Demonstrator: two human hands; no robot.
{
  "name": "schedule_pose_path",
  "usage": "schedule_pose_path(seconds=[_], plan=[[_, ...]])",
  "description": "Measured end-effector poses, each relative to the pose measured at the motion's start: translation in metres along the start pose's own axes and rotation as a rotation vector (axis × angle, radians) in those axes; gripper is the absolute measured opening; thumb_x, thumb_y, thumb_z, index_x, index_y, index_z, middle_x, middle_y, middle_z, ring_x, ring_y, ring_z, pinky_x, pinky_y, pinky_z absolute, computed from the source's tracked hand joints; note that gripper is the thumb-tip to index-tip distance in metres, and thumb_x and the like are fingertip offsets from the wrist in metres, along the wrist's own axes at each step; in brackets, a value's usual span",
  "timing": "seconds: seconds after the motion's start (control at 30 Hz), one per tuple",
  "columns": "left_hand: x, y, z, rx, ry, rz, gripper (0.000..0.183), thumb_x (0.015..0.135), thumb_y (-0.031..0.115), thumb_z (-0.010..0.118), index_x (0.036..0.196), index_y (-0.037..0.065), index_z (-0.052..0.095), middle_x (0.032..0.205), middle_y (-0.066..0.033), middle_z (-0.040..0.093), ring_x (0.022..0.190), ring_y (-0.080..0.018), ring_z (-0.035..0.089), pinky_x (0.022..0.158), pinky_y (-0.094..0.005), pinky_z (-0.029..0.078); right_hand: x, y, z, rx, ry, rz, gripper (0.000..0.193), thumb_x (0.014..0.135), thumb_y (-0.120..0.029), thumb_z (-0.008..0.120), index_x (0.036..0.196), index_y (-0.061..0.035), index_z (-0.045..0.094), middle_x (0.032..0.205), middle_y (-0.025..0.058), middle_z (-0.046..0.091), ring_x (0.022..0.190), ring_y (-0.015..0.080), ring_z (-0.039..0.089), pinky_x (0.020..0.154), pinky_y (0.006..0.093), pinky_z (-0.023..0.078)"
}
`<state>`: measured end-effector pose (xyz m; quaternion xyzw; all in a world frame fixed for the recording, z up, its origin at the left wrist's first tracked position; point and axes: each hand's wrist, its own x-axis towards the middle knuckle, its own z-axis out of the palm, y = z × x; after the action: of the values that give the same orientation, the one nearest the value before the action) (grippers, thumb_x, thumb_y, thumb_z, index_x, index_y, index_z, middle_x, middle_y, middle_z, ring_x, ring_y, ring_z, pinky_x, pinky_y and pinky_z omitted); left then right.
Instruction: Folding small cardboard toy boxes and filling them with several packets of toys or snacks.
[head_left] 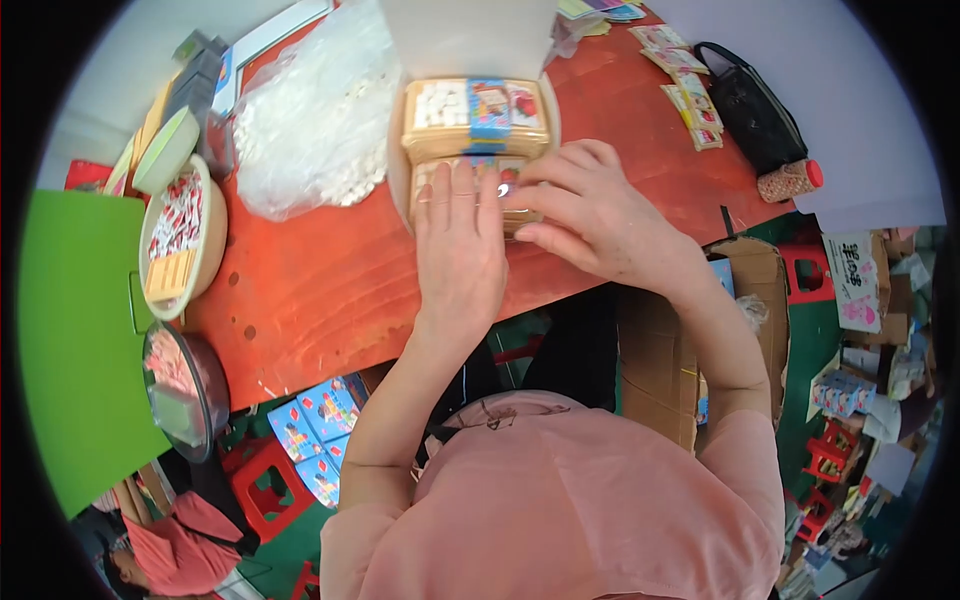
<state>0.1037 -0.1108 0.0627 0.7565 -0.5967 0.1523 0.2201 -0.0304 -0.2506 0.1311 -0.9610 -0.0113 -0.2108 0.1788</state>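
Observation:
In the middle of the table stands a white box with its lid raised at the far side. Inside are two stacks of clear-topped packets with blue printed bands; the far stack shows white pieces under its film. The near stack is partly hidden by my hands. My left hand lies flat on top of it, fingers stretched forward. At its right edge is my right hand, with bent fingers apart and the fingertips touching the packets.
Left of the box lies a clear plastic bag of white pieces. A basin of small red-and-white packets stands farther left, above a dark bowl. A black bag, a jar and several sachets occupy the right. Below right is a cardboard box.

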Motion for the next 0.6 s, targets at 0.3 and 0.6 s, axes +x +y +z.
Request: schedule_pose_path(seconds=[0.3, 0.6], plan=[[0.047, -0.031, 0.043, 0.197, 0.098, -0.06, 0.049, 0.094, 0.013, 0.062, 0.142, 0.009, 0.054, 0.153, -0.0161, 0.046, 0.143, -0.045, 0.039, 0.116, -0.0594, 0.031, -0.03, 0.066, -0.01, -0.148, 0.358, 0.204, 0.023, 0.091, -0.009, 0.067, 0.114, -0.0078, 0.062, 0.111, 0.0095, 0.065, 0.109, 0.0296, 0.061, 0.099, 0.0418, 0.041], [0.053, -0.018, 0.036, 0.08, 0.181, -0.031, 0.051, 0.097, 0.011, 0.06, 0.147, 0.008, 0.05, 0.157, -0.0202, 0.04, 0.146, -0.0424, 0.036, 0.118, -0.0592, 0.027, -0.122, 0.298, -0.044, -0.591, 0.29, 1.25, 0.055, 0.088, -0.05, 0.068, 0.125, -0.0088, 0.066, 0.123, 0.0146, 0.065, 0.117, 0.0353, 0.06, 0.096, 0.0454, 0.05]])
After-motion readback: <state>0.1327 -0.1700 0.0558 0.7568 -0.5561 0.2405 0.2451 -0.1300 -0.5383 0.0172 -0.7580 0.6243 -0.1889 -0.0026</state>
